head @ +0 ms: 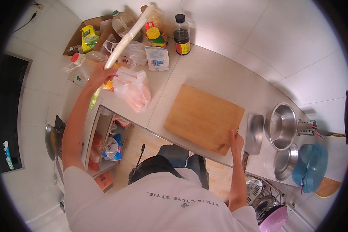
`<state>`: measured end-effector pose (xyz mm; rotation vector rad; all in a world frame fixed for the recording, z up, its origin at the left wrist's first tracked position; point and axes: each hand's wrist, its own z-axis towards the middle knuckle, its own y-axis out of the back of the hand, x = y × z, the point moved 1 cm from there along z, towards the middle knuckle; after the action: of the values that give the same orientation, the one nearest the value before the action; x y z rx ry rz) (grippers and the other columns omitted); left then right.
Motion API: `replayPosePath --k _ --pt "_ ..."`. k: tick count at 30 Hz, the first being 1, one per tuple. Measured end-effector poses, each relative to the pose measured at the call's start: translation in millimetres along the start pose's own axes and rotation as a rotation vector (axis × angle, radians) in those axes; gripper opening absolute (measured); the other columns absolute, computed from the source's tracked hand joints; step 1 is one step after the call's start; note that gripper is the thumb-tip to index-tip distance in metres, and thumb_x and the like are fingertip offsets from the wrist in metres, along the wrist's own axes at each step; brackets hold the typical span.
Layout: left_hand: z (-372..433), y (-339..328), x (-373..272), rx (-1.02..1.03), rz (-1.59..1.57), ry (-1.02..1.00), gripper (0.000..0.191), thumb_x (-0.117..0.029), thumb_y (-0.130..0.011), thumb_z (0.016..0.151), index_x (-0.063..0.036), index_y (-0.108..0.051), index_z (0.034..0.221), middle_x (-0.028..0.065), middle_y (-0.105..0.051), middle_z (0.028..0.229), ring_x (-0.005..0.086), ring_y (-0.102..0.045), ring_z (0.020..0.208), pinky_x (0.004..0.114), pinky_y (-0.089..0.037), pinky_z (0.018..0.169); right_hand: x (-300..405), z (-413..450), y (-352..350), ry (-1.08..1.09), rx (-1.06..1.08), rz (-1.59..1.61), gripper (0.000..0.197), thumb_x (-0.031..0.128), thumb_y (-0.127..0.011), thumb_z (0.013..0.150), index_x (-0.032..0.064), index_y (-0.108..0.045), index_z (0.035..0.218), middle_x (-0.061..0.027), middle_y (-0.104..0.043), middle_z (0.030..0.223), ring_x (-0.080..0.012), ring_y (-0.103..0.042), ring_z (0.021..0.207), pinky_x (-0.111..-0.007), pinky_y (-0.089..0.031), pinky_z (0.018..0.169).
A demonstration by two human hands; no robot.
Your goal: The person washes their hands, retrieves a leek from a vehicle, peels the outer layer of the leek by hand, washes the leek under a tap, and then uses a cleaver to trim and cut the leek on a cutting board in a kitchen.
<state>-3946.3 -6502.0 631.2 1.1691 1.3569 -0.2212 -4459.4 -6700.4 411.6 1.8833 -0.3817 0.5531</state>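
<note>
My left hand (101,76) is closed around a long green onion stalk (127,40). Its white end points up and away, and the leafy green end hangs below my fist. Right beside those fingers is a thin plastic bag (133,90) with pinkish contents; whether the hand also holds the bag, I cannot tell. With my right hand (236,142) I grip the near right edge of a wooden cutting board (204,117), which sits at an angle on the counter. To the right of the board lies a cleaver (255,134), its handle towards me.
Bottles, a soy sauce bottle (181,34), a white packet (157,59) and a cardboard box (100,23) stand at the back left. Steel bowls (280,126), a utensil holder (306,127) and a blue plastic container (310,168) occupy the right. An open drawer (105,139) juts out below the counter.
</note>
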Motion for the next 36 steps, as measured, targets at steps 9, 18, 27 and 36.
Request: replayPosePath --k 9,18,27,36 --pt "10 0 -25 0.101 0.317 0.083 0.022 -0.024 -0.06 0.079 -0.0029 -0.058 0.074 0.0 -0.05 0.052 0.007 -0.054 0.049 0.02 -0.034 0.037 22 8 18 -0.024 0.273 -0.193 0.056 0.05 -0.037 0.086 0.0049 -0.064 0.065 -0.0158 -0.06 0.062 -0.0325 -0.059 0.062 -0.04 -0.046 0.059" --pt "-23 -58 -27 -0.132 0.608 -0.392 0.024 -0.018 -0.064 0.074 0.0004 -0.058 0.09 0.0148 -0.059 0.081 0.0243 -0.06 0.072 0.032 -0.046 0.061 -80 -49 60 -0.015 -0.236 -0.422 0.044 0.023 -0.061 0.076 0.0121 -0.045 0.116 -0.0154 -0.05 0.103 -0.0326 -0.046 0.097 -0.042 -0.043 0.077" --pt "-82 -237 -7 0.414 0.579 -0.237 0.034 -0.02 -0.064 0.074 -0.008 -0.056 0.105 0.0199 -0.054 0.104 0.0361 -0.055 0.09 0.04 -0.045 0.078 -125 -56 53 0.15 -0.146 -0.223 0.054 0.023 -0.06 0.077 0.0183 -0.039 0.127 -0.0143 -0.049 0.098 -0.0318 -0.047 0.092 -0.039 -0.041 0.078" --pt "-33 -283 136 -0.077 0.654 -0.285 0.047 -0.022 -0.065 0.073 -0.0163 -0.052 0.118 0.0232 -0.047 0.11 0.0392 -0.048 0.094 0.042 -0.041 0.082 -129 -58 53 0.243 -0.145 -0.277 0.06 0.018 -0.064 0.074 0.0175 -0.038 0.128 -0.0146 -0.047 0.102 -0.0316 -0.046 0.092 -0.04 -0.041 0.078"
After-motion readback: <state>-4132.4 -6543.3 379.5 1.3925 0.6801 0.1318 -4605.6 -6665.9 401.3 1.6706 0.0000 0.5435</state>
